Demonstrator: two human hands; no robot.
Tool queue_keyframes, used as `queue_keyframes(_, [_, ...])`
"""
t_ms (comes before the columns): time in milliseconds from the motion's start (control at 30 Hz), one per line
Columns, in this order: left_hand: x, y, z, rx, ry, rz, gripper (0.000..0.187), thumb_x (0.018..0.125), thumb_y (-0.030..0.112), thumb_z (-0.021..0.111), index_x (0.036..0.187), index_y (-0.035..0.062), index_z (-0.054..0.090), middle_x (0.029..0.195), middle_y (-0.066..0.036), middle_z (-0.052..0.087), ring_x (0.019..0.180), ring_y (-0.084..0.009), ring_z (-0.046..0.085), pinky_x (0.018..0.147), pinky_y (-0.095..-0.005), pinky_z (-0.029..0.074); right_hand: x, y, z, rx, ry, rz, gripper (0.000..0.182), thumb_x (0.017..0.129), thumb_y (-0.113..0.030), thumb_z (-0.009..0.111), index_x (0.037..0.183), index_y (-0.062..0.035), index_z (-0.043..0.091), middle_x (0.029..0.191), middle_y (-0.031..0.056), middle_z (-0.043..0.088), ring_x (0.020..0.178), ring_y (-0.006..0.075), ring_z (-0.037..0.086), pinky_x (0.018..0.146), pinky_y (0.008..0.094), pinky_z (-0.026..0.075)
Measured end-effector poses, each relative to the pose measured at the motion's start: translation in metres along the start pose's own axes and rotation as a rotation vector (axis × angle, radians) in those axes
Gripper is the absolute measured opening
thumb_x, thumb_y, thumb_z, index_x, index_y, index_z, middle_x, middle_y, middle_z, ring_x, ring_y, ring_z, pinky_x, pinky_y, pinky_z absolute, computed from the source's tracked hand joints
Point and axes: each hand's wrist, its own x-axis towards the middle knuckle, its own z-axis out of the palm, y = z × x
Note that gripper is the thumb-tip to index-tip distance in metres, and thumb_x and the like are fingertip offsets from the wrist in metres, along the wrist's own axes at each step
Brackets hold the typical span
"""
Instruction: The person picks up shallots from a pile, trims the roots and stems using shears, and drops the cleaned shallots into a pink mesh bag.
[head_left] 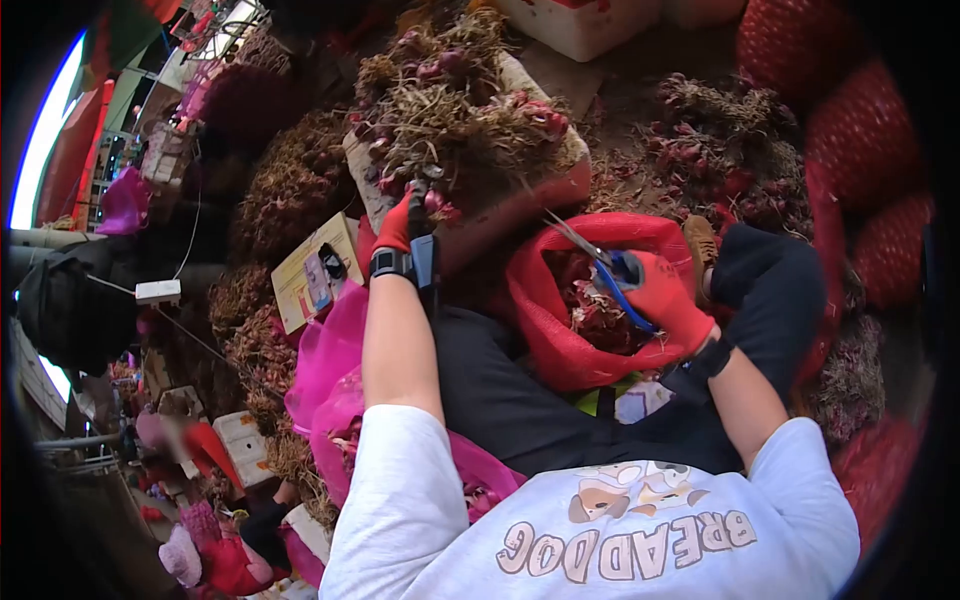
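My left hand [400, 220], in a red glove with dark fingers, is closed at the near edge of a heap of shallots [450, 120] with dry stalks. Its fingers grip a few shallots [434, 201]; the fingertips are partly hidden. The heap rests on a foam box [545, 205]. Blue-handled scissors [603, 256] are in my right hand [665, 300], also red-gloved, their blades pointing up and left towards the box. Right under that hand stands an open red mesh sack [540, 325], with loose shallots [600, 315] inside, between my legs.
More shallots with stalks [735, 140] lie on the ground at upper right. Full red sacks [860, 130] stack along the right edge. A pink mesh bag [330, 360] is by my left arm, near a cardboard piece [292, 290] with a phone. Another person [225, 550] is at lower left.
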Motion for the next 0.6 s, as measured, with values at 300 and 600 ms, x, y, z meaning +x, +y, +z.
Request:
queue_keyframes(300, [-0.037, 0.03, 0.041, 0.018, -0.194, 0.289, 0.029, 0.093, 0.035, 0.05, 0.086, 0.0099, 0.062, 0.075, 0.0, 0.059, 0.069, -0.0132, 0.056, 0.062, -0.0271, 0.044, 0.215, -0.059, 0.136, 0.454, 0.018, 0.136, 0.07, 0.072, -0.065, 0.062, 0.089, 0.0025, 0.065, 0.085, 0.0199, 0.066, 0.089, 0.0312, 0.065, 0.076, 0.0394, 0.049])
queue_keyframes(600, [-0.071, 0.048, 0.051, 0.045, 0.077, 0.232, 0.028, 0.09, 0.03, 0.058, 0.096, 0.0036, 0.066, 0.081, -0.001, 0.065, 0.073, -0.0099, 0.058, 0.065, -0.0269, 0.046, 0.222, -0.09, 0.187, 0.33, 0.257, 0.316, 0.051, 0.073, -0.044, 0.066, 0.089, 0.0047, 0.064, 0.086, 0.0235, 0.066, 0.088, 0.0375, 0.065, 0.073, 0.0403, 0.05])
